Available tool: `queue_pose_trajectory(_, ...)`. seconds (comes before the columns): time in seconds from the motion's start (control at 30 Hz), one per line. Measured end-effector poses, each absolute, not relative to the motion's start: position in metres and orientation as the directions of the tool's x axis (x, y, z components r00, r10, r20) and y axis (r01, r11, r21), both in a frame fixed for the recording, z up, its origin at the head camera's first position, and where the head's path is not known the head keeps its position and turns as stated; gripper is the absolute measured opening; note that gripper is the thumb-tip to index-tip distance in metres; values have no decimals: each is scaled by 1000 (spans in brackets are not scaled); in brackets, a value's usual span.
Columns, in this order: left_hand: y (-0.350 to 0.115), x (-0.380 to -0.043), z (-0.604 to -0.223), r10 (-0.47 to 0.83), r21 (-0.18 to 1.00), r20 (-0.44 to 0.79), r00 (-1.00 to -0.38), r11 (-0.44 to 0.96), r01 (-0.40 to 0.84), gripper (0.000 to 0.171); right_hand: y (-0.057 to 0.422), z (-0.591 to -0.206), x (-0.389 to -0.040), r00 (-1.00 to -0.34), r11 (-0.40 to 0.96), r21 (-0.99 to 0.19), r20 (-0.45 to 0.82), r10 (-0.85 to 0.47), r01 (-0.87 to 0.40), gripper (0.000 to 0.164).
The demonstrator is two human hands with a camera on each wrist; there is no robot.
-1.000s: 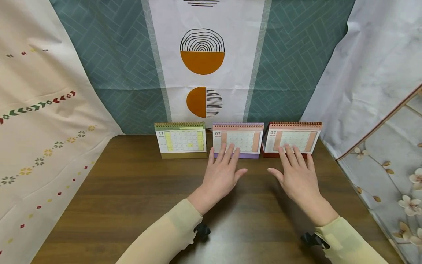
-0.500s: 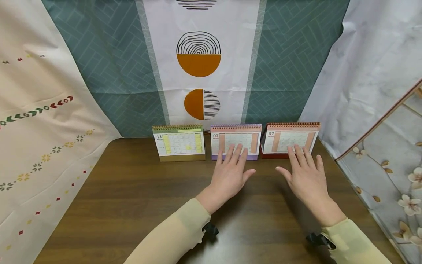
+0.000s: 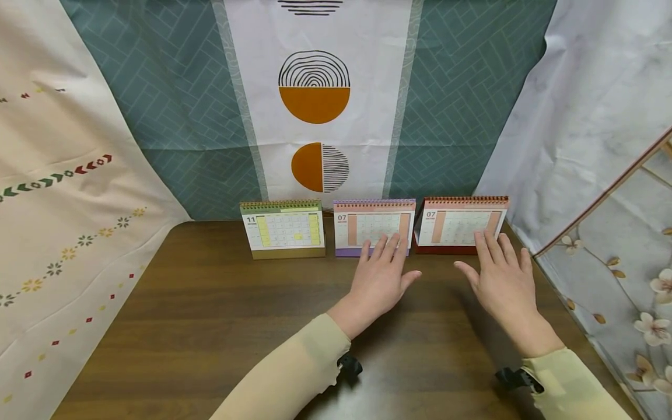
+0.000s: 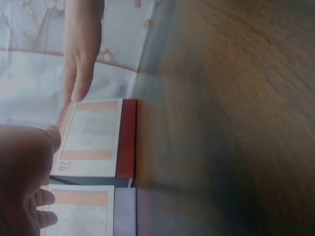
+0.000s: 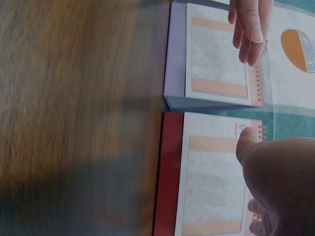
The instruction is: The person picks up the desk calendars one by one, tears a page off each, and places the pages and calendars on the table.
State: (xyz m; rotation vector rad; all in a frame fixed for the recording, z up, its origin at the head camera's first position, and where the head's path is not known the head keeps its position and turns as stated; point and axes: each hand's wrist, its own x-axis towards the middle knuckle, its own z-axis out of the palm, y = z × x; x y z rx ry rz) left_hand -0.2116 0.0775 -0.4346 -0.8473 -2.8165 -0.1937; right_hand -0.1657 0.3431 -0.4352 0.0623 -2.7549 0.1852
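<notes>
Three spiral-bound desk calendars stand in a row at the back of the table. On the left is the green-topped calendar [image 3: 283,230] marked 11, with a tan base. The purple-based calendar [image 3: 375,227] in the middle and the red-based calendar [image 3: 462,227] at the right both read 07. My left hand [image 3: 380,283] hovers palm down, fingers spread, its fingertips overlapping the lower part of the purple-based one in the head view. My right hand [image 3: 504,286] is held likewise, with its fingertips over the lower right of the red-based one. Neither hand holds anything.
The brown wooden table [image 3: 210,326] reaches to a teal and white patterned cloth [image 3: 315,134] hanging behind the calendars. A cream cloth [image 3: 68,233] hangs at the left, and a floral marbled sheet [image 3: 619,291] borders the right edge.
Both hands have drifted to the right, fingers still spread. The calendars stand as before, shifting only slightly with the head camera's view.
</notes>
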Motion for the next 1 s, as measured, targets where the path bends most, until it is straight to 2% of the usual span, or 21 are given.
queue_pose_trajectory(0.47, 106, -219, -438, 561, 25, 258, -786, 810, 586, 78, 368, -446, -172, -917, 988, -151, 398, 29, -34, 81)
queue_pose_trajectory(0.7, 117, -224, -440, 548, 30, 247, -799, 820, 572, 79, 377, -449, -178, -926, 987, -159, 377, 28, -35, 81)
queue_pose_trajectory(1.0, 131, -229, -443, 531, 45, 232, -815, 831, 555, 78, 386, -453, -187, -911, 983, -178, 412, 32, -45, 79)
